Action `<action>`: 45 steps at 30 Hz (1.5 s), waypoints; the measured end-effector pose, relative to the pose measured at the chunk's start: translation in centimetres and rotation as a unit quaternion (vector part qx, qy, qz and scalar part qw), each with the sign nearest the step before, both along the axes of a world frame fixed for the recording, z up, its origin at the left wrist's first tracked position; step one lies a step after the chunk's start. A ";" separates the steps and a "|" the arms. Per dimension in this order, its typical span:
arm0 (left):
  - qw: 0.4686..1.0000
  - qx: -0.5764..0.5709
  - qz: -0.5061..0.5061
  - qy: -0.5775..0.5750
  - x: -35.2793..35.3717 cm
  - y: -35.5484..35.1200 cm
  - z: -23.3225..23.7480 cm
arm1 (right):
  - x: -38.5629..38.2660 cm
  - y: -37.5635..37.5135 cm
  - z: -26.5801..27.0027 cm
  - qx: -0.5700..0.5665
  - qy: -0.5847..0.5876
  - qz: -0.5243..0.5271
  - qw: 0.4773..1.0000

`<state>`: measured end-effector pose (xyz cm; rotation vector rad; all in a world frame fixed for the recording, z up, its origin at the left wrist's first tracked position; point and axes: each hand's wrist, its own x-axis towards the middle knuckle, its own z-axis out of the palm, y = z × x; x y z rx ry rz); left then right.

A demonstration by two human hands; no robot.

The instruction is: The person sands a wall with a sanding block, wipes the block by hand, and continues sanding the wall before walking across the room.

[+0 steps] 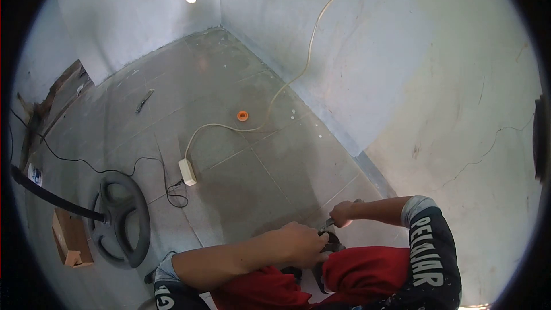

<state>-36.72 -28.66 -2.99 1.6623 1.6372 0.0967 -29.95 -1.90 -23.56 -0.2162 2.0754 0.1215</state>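
Observation:
My right hand [342, 214] is closed around a slim grey metal tool [327, 224], whose end points toward my left hand. My left hand [303, 244] curls over a dark rounded part [332, 240] held low between my knees, and the fingers hide much of it. The tool's end overlaps the top of the dark part in this view. What kind of part it is, I cannot tell. Red cloth [367, 270] covers my legs just below both hands.
An orange tape roll [243, 116] lies on the tiled floor. A white power strip [186, 172] has a pale cable [310, 51] and a black cord [166, 181]. At left are a wheel-shaped grey base with a pole [140, 224], a cardboard box [72, 238] and a small tool [144, 101].

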 end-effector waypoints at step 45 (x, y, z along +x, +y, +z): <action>0.998 -0.034 0.041 -0.026 0.0 -0.2 -0.1 | 0.6 -0.5 -3.1 -0.109 -0.019 -0.041 0.993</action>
